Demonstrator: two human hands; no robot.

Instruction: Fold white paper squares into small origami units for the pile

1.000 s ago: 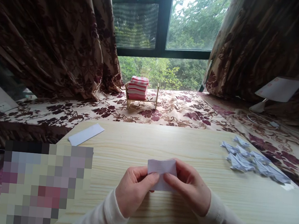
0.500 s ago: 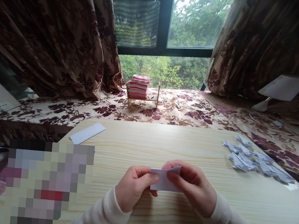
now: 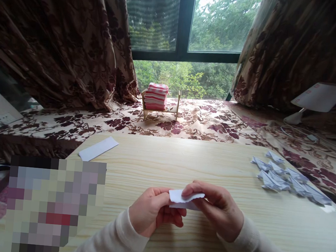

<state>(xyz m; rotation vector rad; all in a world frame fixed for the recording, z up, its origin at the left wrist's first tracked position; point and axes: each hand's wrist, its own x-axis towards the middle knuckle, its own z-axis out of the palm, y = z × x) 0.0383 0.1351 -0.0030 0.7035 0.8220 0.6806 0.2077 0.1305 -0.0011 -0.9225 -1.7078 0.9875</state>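
A small white paper piece [image 3: 185, 198] is pinched between both hands just above the light wooden table [image 3: 182, 158], near its front edge. My left hand [image 3: 153, 213] grips its left end with curled fingers. My right hand [image 3: 218, 210] holds its right end, forefinger lying over the top fold. The paper is folded over and nearly flat. A pile of several folded white paper shapes [image 3: 287, 179] lies at the table's right side. One flat white paper strip [image 3: 98, 149] lies at the far left.
A blurred patch [image 3: 55, 206] covers the table's left front. Beyond the table, a floral cloth [image 3: 203, 125] bears a small wooden rack with striped folded cloths [image 3: 157, 97]. A white lamp [image 3: 314, 101] and cable stand at the right. Curtains flank the window.
The paper stood upright and open before; it has been folded down and now lies nearly flat between the fingers. Both hands stayed in about the same place.
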